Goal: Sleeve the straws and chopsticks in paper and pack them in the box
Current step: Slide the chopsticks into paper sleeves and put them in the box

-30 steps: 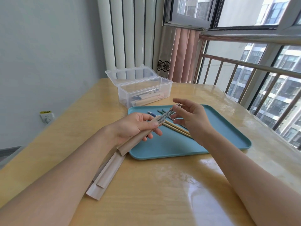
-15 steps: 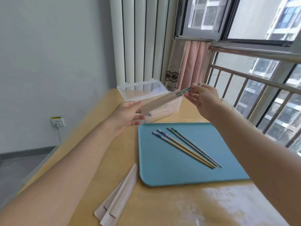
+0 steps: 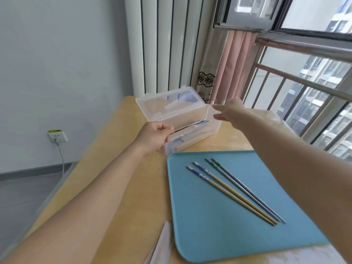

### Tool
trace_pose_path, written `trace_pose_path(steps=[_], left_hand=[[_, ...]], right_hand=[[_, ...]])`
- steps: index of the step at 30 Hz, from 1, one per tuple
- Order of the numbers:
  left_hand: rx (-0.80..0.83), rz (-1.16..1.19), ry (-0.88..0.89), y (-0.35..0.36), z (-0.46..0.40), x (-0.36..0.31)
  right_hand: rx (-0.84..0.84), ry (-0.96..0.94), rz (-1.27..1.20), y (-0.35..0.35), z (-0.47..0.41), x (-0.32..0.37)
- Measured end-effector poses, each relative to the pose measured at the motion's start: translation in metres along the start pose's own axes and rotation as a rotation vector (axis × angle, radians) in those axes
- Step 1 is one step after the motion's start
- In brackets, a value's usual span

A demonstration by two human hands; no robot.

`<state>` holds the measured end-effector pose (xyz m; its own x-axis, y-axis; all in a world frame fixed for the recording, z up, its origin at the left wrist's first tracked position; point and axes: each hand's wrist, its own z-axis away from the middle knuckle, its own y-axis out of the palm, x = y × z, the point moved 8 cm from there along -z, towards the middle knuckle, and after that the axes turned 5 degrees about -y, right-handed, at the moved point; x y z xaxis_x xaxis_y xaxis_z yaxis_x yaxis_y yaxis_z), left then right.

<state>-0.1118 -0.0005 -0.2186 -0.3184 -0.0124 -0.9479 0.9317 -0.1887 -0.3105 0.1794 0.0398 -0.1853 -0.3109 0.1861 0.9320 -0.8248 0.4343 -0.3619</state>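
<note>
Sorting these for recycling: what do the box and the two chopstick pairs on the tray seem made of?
Box: clear, glossy plastic; the contents show through. Tan pair: probably wood or bamboo, matte, with printed blue tops. Grey pair: likely metal, thin with a silvery sheen.
</note>
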Motion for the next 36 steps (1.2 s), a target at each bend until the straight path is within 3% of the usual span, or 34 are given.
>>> trace_pose_path(steps=[2, 3, 5, 7, 8, 13, 21, 25, 27, 31, 35, 36], left_hand=[[-0.043, -0.006, 0.045, 0.002, 0.0, 0.001], [-0.057, 0.014, 0.055, 0.003, 0.003, 0.002], [-0.057, 0.081, 0.058, 0.003, 0.01, 0.006], [-0.009, 0.125, 0.024, 0.009, 0.016, 0.013], [0.008, 0.102, 0.005, 0.01, 0.03, 0.024], [0.1, -0.015, -0.052, 0.012, 0.085, 0.05], [0.058, -0.11, -0.104, -0.025, 0.182, 0.079], [0.041, 0.047, -0.184, -0.03, 0.205, 0.093], [0.049, 0.105, -0.194, -0.028, 0.208, 0.096], [0.035, 0.243, -0.083, -0.029, 0.181, 0.076], [0.334, 0.232, 0.004, 0.033, 0.147, 0.042], [0.345, 0.233, 0.018, 0.049, 0.141, 0.036]], right_hand=[[-0.137, -0.31, 0.244, -0.005, 0.033, 0.02], [-0.088, -0.432, 0.276, 0.002, 0.062, 0.025], [0.301, -0.6, 0.301, 0.042, 0.136, 0.03], [0.759, -0.63, 0.392, 0.079, 0.215, 0.019], [0.903, -0.636, 0.437, 0.091, 0.253, 0.006], [1.084, -0.711, 0.54, 0.115, 0.328, -0.034], [1.024, -0.829, 0.473, 0.117, 0.344, -0.039], [1.031, -0.792, 0.216, 0.107, 0.338, -0.03], [1.005, -0.693, -0.06, 0.094, 0.328, -0.02], [0.611, -0.276, -0.547, 0.059, 0.274, -0.03], [0.517, -0.068, -0.491, 0.061, 0.26, -0.068], [0.504, -0.05, -0.48, 0.063, 0.26, -0.074]])
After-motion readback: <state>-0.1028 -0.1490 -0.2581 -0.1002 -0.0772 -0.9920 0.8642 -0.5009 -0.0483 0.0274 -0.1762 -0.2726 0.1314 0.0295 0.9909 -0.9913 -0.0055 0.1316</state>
